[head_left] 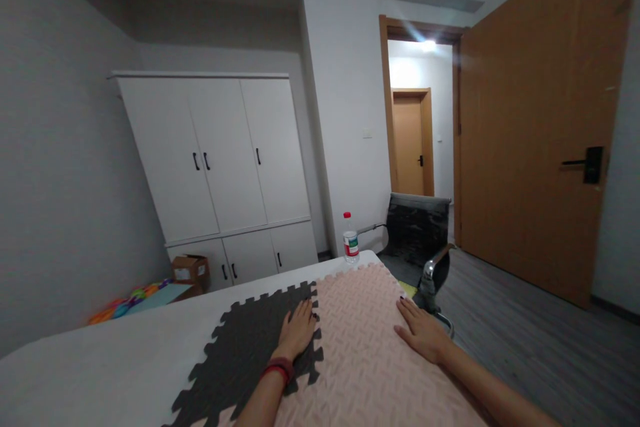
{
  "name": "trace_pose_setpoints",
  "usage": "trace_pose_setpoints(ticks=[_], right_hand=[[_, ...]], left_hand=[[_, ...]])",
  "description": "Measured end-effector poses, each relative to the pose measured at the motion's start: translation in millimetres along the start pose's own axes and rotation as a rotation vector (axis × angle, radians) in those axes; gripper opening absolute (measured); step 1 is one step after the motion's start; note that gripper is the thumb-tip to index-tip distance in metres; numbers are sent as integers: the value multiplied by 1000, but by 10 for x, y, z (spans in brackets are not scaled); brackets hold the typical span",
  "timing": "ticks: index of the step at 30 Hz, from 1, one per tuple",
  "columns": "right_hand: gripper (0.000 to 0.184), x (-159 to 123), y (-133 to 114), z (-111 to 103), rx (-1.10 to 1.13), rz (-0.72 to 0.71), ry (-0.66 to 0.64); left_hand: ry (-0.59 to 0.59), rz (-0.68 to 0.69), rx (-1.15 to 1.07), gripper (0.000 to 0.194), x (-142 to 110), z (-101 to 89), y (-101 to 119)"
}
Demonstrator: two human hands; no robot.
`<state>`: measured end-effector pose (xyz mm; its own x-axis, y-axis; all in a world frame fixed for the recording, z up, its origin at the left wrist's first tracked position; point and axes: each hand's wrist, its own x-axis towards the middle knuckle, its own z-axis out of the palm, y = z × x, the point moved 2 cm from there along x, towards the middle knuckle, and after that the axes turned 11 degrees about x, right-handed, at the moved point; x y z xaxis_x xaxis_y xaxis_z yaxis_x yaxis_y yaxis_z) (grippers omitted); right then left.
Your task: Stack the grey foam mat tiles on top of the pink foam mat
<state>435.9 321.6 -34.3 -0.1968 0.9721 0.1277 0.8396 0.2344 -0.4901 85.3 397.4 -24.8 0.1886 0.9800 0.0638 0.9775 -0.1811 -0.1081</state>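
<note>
My left hand (299,329) lies flat, palm down, on a dark grey foam mat tile (250,333) with toothed edges, close to where it meets the pink tile. A red band circles the left wrist. My right hand (421,331) rests with fingers spread near the right edge of the pink foam mat tile (357,320), which has a woven-looking texture. Neither hand holds anything. Some teeth of the dark tile lie along the pink one; whether they are fully interlocked I cannot tell.
The tiles lie on a white table (115,353). A plastic bottle (351,245) with a red cap stands at its far corner. Beyond are a black chair (417,230), a white cabinet (220,147), a cardboard box (191,270) and an open wooden door (535,133).
</note>
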Motion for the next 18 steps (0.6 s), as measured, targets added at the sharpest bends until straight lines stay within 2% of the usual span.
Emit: trace_pose_setpoints(ticks=[6,12,18], right_hand=[[77,1,-24,-40,5,-5,-9],[75,22,1,-37,33,5,-1],[76,40,27,-23,33,-1,-6]], left_hand=[[-7,38,16,56,260,52,-23],[39,35,29,55,568,134,16],[22,64,51,54,659,214,-49]])
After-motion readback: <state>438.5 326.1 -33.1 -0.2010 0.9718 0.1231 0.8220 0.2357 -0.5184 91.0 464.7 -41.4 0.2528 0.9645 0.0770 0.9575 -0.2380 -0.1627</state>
